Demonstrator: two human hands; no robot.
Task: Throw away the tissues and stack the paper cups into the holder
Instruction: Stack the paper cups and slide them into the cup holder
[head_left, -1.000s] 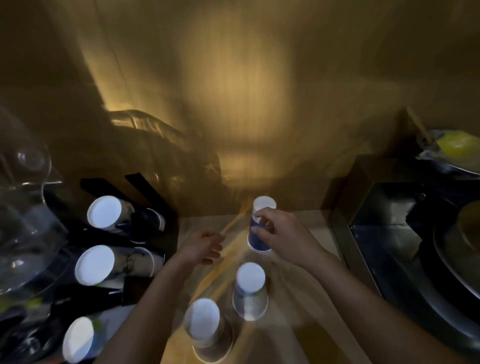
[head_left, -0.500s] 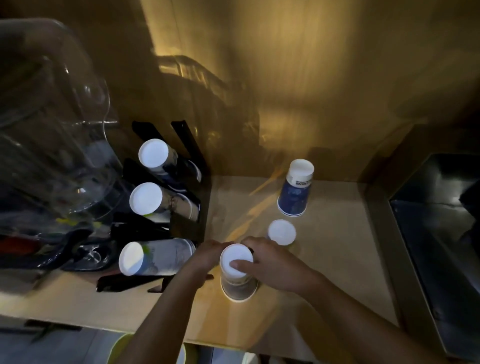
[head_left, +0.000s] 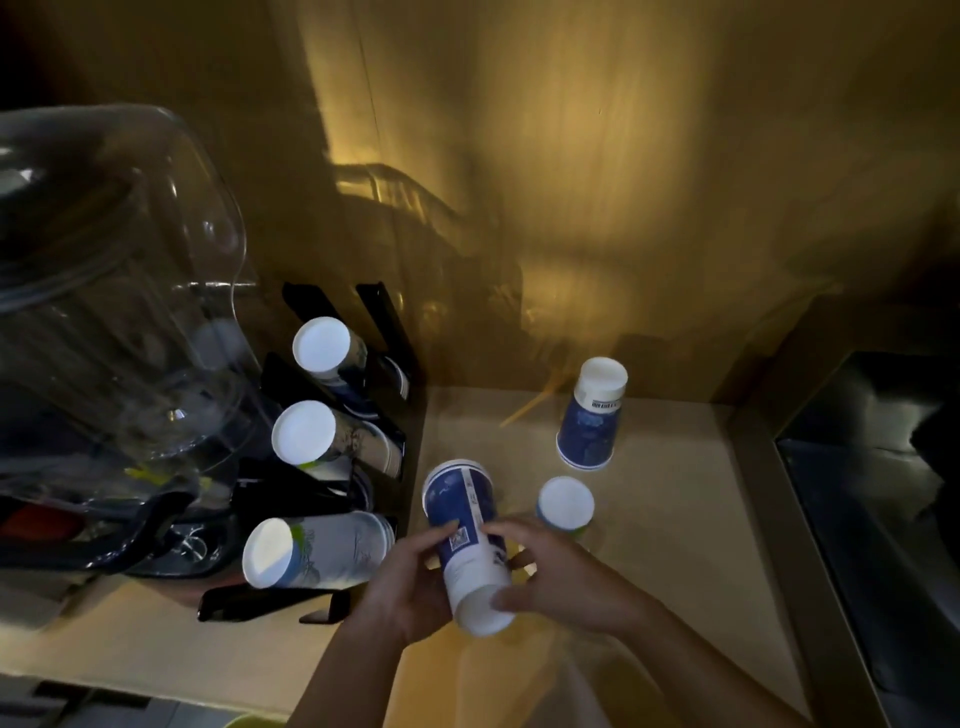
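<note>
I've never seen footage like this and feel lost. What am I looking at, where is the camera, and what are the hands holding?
There is no machine here. A camera worn on a person's head looks down at their two bare hands over a wooden counter. The left hand and right hand together hold a blue paper cup, tipped on its side. Two more cups stand upside down on the counter: a blue cup farther back and a nearer cup. On the left, a black holder carries three rows of stacked cups.
</note>
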